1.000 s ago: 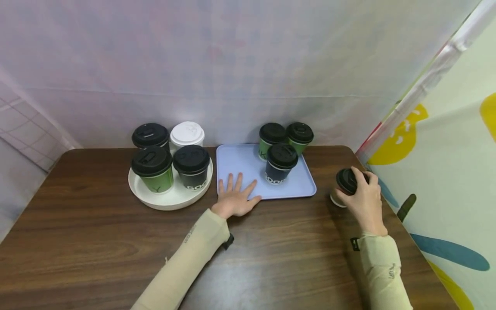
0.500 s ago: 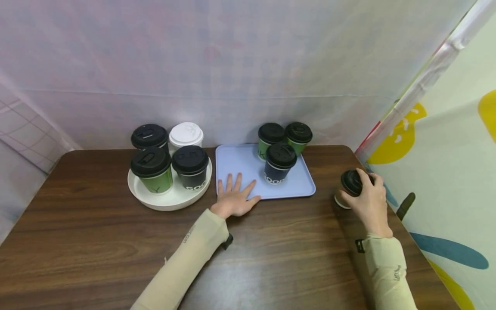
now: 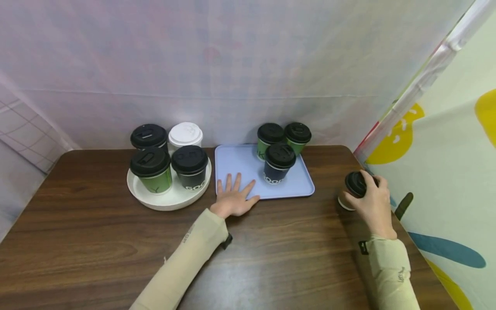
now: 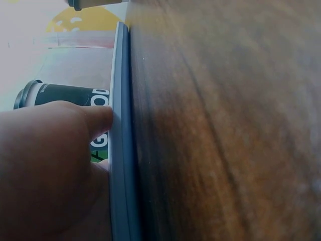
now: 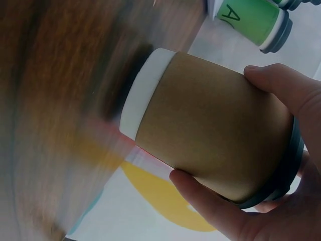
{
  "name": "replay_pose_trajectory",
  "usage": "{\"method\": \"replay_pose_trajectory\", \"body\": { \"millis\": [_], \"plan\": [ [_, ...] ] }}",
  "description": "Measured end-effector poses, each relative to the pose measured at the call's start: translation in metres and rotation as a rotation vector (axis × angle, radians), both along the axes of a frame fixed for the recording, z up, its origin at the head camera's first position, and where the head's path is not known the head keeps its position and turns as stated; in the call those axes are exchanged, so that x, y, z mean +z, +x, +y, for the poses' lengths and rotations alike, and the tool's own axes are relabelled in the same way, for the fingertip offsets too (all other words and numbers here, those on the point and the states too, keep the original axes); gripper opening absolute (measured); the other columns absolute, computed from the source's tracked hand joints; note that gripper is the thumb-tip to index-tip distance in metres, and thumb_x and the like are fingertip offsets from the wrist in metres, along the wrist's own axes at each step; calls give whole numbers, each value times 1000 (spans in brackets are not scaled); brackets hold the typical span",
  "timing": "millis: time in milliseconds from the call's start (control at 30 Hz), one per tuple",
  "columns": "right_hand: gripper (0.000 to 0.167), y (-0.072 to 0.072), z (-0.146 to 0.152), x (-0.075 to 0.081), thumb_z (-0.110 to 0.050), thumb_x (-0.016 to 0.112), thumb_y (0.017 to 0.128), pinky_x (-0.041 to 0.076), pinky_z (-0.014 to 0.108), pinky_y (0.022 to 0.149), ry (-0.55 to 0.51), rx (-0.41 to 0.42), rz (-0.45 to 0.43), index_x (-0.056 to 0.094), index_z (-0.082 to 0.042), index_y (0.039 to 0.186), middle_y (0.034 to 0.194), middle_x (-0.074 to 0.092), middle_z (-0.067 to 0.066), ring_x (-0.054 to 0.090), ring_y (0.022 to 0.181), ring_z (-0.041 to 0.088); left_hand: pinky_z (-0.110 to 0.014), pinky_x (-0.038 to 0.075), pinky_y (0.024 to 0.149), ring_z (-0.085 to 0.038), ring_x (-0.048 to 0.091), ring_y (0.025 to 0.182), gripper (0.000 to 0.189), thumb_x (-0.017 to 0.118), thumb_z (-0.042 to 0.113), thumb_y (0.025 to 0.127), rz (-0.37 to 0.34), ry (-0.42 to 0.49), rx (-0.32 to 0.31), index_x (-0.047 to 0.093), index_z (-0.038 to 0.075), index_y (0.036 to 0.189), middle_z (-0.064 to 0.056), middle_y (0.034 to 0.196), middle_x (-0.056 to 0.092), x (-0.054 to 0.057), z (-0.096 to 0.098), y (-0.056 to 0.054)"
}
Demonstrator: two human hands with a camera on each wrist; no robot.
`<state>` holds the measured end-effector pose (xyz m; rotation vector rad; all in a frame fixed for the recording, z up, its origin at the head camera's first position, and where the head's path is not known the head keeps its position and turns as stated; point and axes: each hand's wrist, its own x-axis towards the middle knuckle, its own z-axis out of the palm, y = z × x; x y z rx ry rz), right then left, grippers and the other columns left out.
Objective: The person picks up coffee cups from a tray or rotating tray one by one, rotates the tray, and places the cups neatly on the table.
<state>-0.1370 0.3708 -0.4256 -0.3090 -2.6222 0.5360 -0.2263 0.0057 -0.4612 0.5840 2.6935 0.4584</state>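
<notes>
My right hand [image 3: 373, 209] grips a takeaway coffee cup [image 5: 210, 125] near the table's right edge. The cup has a brown sleeve, a white base and a black lid; it is upright, thumb and fingers around its upper part. My left hand [image 3: 234, 203] lies with fingers spread over the front left edge of a pale blue tray [image 3: 237, 161]. A dark cup [image 3: 276, 173] and two green cups [image 3: 265, 148], all black-lidded, stand on the tray's right part. In the left wrist view, the thumb touches the tray's rim [image 4: 120, 150].
Left of the tray, a round white tray [image 3: 162, 206] bears a green cup [image 3: 159, 183], a dark cup [image 3: 193, 178], a white-lidded cup [image 3: 186, 134] and another black-lidded cup [image 3: 149, 135]. A curtain [image 3: 232, 64] hangs behind the wooden table [image 3: 286, 254]; a patterned one [image 3: 445, 185] hangs at right.
My right hand and the brown-sleeved cup have shifted to the right and slightly nearer. The left hand and both trays stay in place.
</notes>
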Motion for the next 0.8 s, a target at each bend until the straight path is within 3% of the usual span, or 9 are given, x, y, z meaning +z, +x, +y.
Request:
{"method": "replay_pose_trajectory", "body": {
  "millis": [267, 800],
  "plan": [
    [82, 3, 5, -2, -18, 83, 85, 41, 79, 95, -6, -33, -29, 43, -3, 154, 148, 35, 43, 43, 125, 64, -69, -9, 128, -45, -11, 162, 68, 30, 64, 106, -2, -2, -3, 20, 35, 166, -15, 176, -3, 1, 0, 0],
    [80, 8, 16, -2, -17, 85, 83, 43, 78, 90, 16, -26, 5, 46, -1, 151, 142, 38, 44, 45, 118, 63, -69, -9, 127, -45, -11, 162, 67, 30, 64, 106, -1, -4, 2, 20, 36, 166, -15, 176, -2, 3, 1, 1]
  ]
}}
